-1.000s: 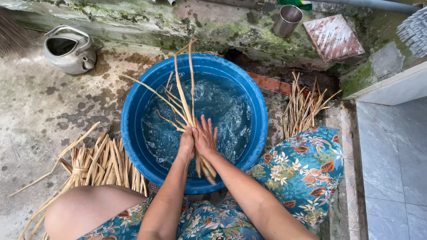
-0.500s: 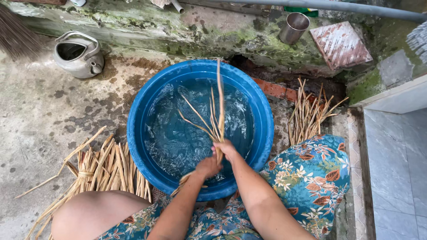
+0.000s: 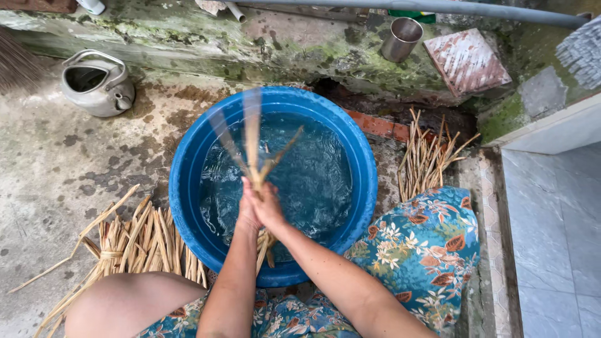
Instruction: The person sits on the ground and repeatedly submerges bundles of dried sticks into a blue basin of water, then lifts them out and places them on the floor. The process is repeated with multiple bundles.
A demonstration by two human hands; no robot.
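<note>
Just 1 camera, on the person's head, looks straight down from close above at the blue tub [image 3: 188, 188], with the wall at 12 o'clock.

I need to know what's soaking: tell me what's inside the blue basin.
The blue basin holds rippling water. Both hands grip a bunch of straw strips over it. The hands and ripples hide whether anything lies on the bottom.

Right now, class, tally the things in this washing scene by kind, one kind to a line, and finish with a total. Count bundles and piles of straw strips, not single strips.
Blue basin: 1
Metal kettle: 1
Metal cup: 1
Reddish tile: 1
Straw-strip lots: 3 (pile, pile, bundle held by both hands)
Total: 7
</note>
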